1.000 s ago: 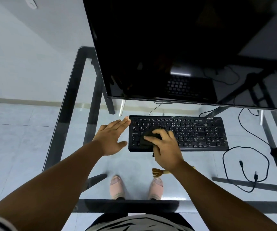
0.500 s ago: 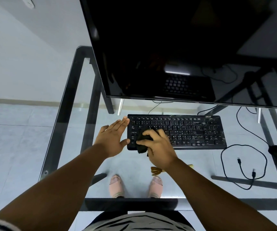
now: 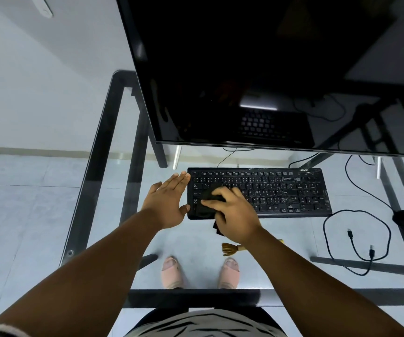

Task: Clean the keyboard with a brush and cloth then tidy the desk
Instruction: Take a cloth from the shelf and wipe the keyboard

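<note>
Keyboard (image 3: 281, 190) lies left-right; right hand (image 3: 235, 215) grips cloth (image 3: 209, 203); left hand (image 3: 168, 203) flat, open.

Wall: a plain white wall is filling the upper left of the frame.
Skirting: a pale strip (image 3: 50, 152) is running along the wall's foot at mid left.
Floor: light grey tiles (image 3: 21, 205) are showing across the left and, through the glass, the centre.
Desk: a clear glass top on a black frame (image 3: 99, 154) is spreading from centre to right.
Monitor: a dark screen (image 3: 257, 69) is reflecting a bright bar of light at upper centre.
</note>
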